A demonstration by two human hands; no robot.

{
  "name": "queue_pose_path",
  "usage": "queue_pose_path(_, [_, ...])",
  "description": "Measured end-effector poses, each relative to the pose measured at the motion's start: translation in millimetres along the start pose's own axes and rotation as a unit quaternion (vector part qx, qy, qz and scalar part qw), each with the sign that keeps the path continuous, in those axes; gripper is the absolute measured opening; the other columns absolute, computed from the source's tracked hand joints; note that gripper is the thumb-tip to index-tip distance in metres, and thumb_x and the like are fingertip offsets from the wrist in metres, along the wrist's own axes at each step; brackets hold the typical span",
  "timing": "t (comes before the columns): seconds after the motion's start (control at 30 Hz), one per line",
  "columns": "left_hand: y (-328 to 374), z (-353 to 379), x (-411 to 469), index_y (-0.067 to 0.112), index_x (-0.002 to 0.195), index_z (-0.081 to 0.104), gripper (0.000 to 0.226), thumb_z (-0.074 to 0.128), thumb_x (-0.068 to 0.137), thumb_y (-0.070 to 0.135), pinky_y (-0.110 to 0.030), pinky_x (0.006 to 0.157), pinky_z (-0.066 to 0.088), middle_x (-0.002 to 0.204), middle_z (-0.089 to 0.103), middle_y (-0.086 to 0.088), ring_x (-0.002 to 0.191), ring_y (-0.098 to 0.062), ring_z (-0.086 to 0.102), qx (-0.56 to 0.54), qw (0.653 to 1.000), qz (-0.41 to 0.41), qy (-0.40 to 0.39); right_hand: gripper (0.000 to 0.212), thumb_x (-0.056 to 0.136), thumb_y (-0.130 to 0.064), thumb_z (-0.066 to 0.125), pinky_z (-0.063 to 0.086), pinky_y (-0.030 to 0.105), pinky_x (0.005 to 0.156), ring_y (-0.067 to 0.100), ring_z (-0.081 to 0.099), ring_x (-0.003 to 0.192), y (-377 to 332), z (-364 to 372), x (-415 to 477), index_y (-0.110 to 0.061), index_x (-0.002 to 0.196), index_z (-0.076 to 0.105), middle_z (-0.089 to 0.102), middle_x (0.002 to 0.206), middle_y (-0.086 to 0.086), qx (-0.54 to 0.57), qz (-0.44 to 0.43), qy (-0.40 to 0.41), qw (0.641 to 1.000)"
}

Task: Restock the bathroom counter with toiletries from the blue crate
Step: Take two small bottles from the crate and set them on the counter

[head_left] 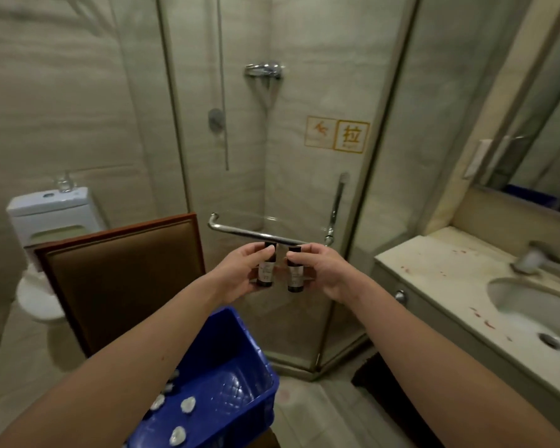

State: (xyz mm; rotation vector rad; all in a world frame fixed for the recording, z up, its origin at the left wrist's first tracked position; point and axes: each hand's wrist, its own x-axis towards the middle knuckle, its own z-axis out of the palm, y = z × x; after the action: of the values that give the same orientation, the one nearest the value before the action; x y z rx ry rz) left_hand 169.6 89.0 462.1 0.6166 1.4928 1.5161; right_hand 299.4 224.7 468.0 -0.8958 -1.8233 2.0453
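Both arms reach forward at chest height in front of the glass shower door. My left hand [240, 270] grips a small dark toiletry bottle [265, 273] with a pale label, held upright. My right hand [325, 270] holds a second, matching dark bottle [295, 278], also upright. The two bottles hang side by side, a small gap between them. Below my left forearm sits the blue crate [240, 376], with several small white wrapped items [188, 405] on its floor. The bathroom counter [434, 270] with its sink [537, 315] lies to the right.
A brown padded chair back [123, 273] stands just left of the crate, with a white toilet [49, 221] behind it. The shower door's chrome handle [256, 234] is right behind the bottles. A tap [534, 258] and mirror [537, 150] sit at the counter's far side.
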Motion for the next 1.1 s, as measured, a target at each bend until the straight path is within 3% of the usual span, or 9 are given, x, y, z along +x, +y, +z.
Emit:
queue_pose_path(0.2, [25, 75, 32, 0.015, 0.126, 0.058, 0.037, 0.063, 0.092, 0.027, -0.038, 0.075, 0.056, 0.117, 0.068, -0.009, 0.106, -0.023, 0.066, 0.02, 0.997, 0.017, -0.073, 0.028, 0.077, -0.01, 0.08, 0.057, 0.034, 0.064, 0.019, 0.07, 0.073, -31, -81, -32, -0.013, 0.099, 0.063, 0.071, 0.088, 0.008, 0.032, -0.036, 0.069, 0.996])
queue_pose_path(0.3, [34, 124, 45, 0.014, 0.12, 0.062, 0.029, 0.06, 0.094, 0.025, -0.036, 0.071, 0.055, 0.107, 0.069, -0.008, 0.094, -0.02, 0.067, 0.036, 0.992, 0.038, -0.111, 0.028, 0.078, -0.006, 0.078, 0.057, 0.039, 0.081, 0.021, 0.069, 0.079, -44, -125, -53, -0.011, 0.101, 0.065, 0.071, 0.086, 0.006, 0.03, -0.048, 0.091, 0.994])
queue_pose_path(0.4, [44, 176, 57, 0.013, 0.116, 0.064, 0.026, 0.063, 0.092, 0.024, -0.039, 0.077, 0.054, 0.102, 0.071, -0.008, 0.089, -0.022, 0.067, 0.045, 0.986, 0.059, -0.147, 0.028, 0.077, -0.001, 0.077, 0.057, 0.039, 0.086, 0.022, 0.07, 0.085, -54, -171, -75, -0.008, 0.102, 0.068, 0.073, 0.09, 0.007, 0.024, -0.062, 0.114, 0.991])
queue_pose_path(0.5, [52, 230, 68, 0.013, 0.112, 0.065, 0.021, 0.063, 0.092, 0.02, -0.042, 0.085, 0.054, 0.098, 0.071, -0.007, 0.084, -0.02, 0.068, 0.047, 0.982, 0.075, -0.168, 0.022, 0.077, 0.004, 0.075, 0.058, 0.03, 0.071, 0.02, 0.072, 0.083, -63, -217, -97, -0.009, 0.095, 0.07, 0.074, 0.088, 0.007, 0.023, -0.076, 0.139, 0.987])
queue_pose_path(0.6, [60, 281, 77, 0.018, 0.102, 0.066, 0.01, 0.063, 0.093, 0.018, -0.032, 0.081, 0.055, 0.09, 0.072, -0.001, 0.078, -0.013, 0.069, 0.052, 0.975, 0.085, -0.197, 0.024, 0.078, 0.005, 0.074, 0.058, 0.027, 0.067, 0.021, 0.072, 0.083, -71, -260, -120, -0.005, 0.1, 0.071, 0.075, 0.092, 0.01, 0.016, -0.086, 0.168, 0.982])
queue_pose_path(0.77, [74, 357, 88, 0.013, 0.117, 0.065, 0.028, 0.067, 0.09, 0.02, -0.032, 0.091, 0.054, 0.105, 0.072, -0.006, 0.095, -0.018, 0.068, 0.092, 0.96, 0.101, -0.244, 0.03, 0.077, 0.001, 0.077, 0.059, 0.03, 0.073, 0.024, 0.073, 0.09, -82, -331, -159, -0.002, 0.106, 0.071, 0.075, 0.101, 0.014, 0.002, -0.104, 0.213, 0.972])
queue_pose_path(0.87, [79, 402, 94, 0.009, 0.12, 0.064, 0.031, 0.065, 0.09, 0.019, -0.029, 0.082, 0.056, 0.106, 0.072, -0.008, 0.092, -0.019, 0.069, 0.099, 0.952, 0.111, -0.268, 0.026, 0.076, -0.003, 0.079, 0.058, 0.034, 0.079, 0.025, 0.073, 0.093, -87, -369, -181, -0.006, 0.101, 0.072, 0.076, 0.098, 0.011, -0.015, -0.113, 0.24, 0.964])
queue_pose_path(0.97, [84, 443, 95, 0.009, 0.113, 0.065, 0.023, 0.064, 0.091, 0.016, -0.023, 0.07, 0.057, 0.096, 0.073, -0.005, 0.082, -0.014, 0.071, 0.1, 0.946, 0.119, -0.285, 0.028, 0.076, -0.007, 0.079, 0.059, 0.031, 0.074, 0.023, 0.074, 0.092, -92, -402, -202, -0.006, 0.104, 0.072, 0.076, 0.098, 0.01, -0.023, -0.118, 0.269, 0.955])
queue_pose_path(1.1, [87, 491, 102, 0.009, 0.115, 0.067, 0.026, 0.066, 0.09, 0.016, -0.026, 0.077, 0.057, 0.101, 0.074, -0.006, 0.091, -0.016, 0.071, 0.121, 0.934, 0.124, -0.313, 0.028, 0.077, -0.01, 0.08, 0.059, 0.037, 0.082, 0.024, 0.072, 0.097, -95, -440, -226, -0.008, 0.104, 0.072, 0.076, 0.098, 0.007, -0.025, -0.121, 0.31, 0.943])
